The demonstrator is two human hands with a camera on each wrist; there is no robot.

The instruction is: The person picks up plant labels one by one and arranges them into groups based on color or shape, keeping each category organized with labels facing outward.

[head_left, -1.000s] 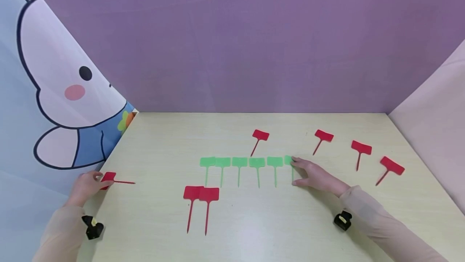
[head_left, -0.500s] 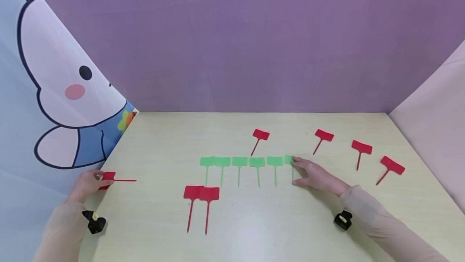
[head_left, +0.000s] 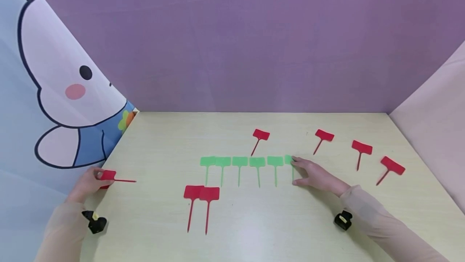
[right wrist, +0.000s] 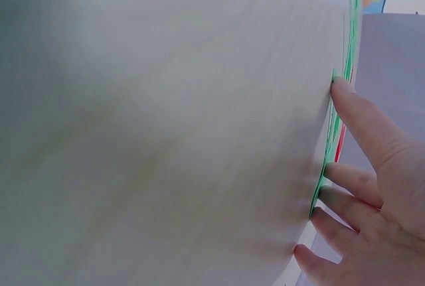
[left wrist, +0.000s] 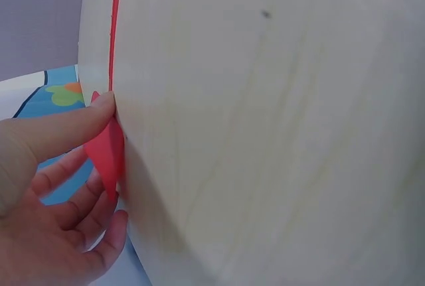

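Note:
My left hand pinches the head of a red plant tag at the table's left edge; its thin stake points right. In the left wrist view the thumb lies on that red plant tag with the fingers curled under it. My right hand rests flat on the table, its straight fingers touching the rightmost green tag of a row of several green tags. The right wrist view shows the fingers lying against that green tag's edge.
Two red tags lie side by side in front of the green row. One red tag lies behind the row, and three more are spread at the right. The pale wooden table is closed in by purple and cartoon-printed walls.
My left hand has drawn the red tag slightly left and up at the table edge. The right hand has stayed on the green tag.

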